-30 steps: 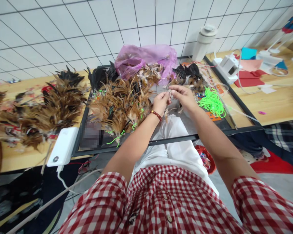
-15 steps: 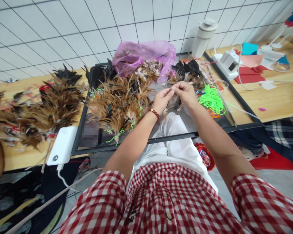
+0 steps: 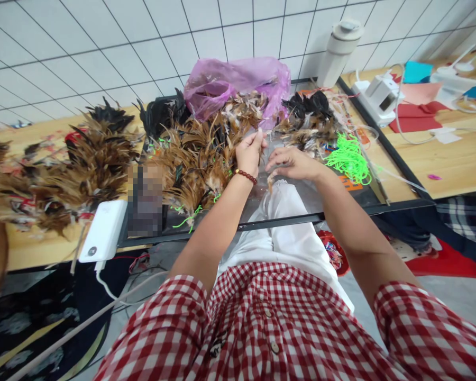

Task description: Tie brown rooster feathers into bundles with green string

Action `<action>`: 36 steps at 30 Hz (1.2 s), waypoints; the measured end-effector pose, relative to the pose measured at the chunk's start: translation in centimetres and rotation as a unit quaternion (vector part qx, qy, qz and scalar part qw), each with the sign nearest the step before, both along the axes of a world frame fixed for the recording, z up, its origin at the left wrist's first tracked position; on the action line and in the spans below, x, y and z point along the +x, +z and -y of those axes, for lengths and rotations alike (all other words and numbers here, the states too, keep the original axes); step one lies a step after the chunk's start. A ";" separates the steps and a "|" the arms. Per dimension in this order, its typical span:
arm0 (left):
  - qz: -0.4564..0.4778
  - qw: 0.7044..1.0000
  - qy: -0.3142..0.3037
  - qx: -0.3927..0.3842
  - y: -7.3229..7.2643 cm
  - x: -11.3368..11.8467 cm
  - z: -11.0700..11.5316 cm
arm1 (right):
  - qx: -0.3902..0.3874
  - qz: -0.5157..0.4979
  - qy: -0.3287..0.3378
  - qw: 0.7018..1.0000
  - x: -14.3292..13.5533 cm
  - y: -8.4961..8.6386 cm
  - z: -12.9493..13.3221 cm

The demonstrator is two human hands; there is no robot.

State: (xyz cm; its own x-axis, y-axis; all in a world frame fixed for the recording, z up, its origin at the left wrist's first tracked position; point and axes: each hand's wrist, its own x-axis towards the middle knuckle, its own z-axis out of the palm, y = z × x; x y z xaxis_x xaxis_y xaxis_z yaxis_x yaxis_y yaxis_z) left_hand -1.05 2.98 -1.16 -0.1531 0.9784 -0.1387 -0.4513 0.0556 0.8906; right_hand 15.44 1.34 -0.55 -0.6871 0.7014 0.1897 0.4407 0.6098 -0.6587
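My left hand (image 3: 250, 152), with a red bead bracelet at the wrist, is pinched closed beside the large brown feather pile (image 3: 198, 153). What its fingertips hold is too small to make out. To its right, my right hand (image 3: 291, 163) hovers palm down over the black-framed tray (image 3: 281, 218), fingers curved and somewhat apart. A small brown feather (image 3: 270, 182) is just below its fingertips; whether they touch it is unclear. Behind my hands lie a pink plastic bag (image 3: 238, 74) and black feathers (image 3: 309, 106). Bright green cords (image 3: 349, 160) lie right of my right hand.
More brown feathers (image 3: 91, 169) cover the wooden table at left, near a white power bank (image 3: 103, 231). A white bottle (image 3: 339, 53) stands at the back. Right of the tray are a white power strip (image 3: 375, 100) and red cloth (image 3: 414, 117). Part of another person's arm shows at far left.
My hands, together at the fingertips before, have come apart. The left moved slightly left and up; the right moved slightly down and opened. The view has shifted a little.
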 end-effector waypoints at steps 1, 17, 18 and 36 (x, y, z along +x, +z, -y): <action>0.000 1.000 0.003 0.000 -0.1 -0.1 -0.1 | 0.013 0.019 -0.006 1.000 -0.1 -0.1 0.0; -0.077 0.996 -0.045 0.023 -1.1 0.4 -0.2 | 0.096 0.118 -0.133 0.979 -0.3 -0.4 -0.2; -0.092 0.994 -0.053 0.029 -1.2 0.5 -0.1 | 0.110 0.109 -0.156 0.976 -0.3 -0.2 -0.1; -0.155 0.973 -0.172 -0.022 0.6 0.6 1.5 | 0.259 -0.048 -0.258 0.930 0.4 -1.6 -0.6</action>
State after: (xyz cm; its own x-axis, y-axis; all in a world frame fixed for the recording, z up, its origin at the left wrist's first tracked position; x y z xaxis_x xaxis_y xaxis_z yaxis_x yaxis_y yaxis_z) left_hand -0.46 1.45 -0.57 0.1408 0.9732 -0.1819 -0.1102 0.1980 0.9740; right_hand 15.79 1.95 -2.15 -0.2470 0.7305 0.6367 0.7173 0.5796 -0.3868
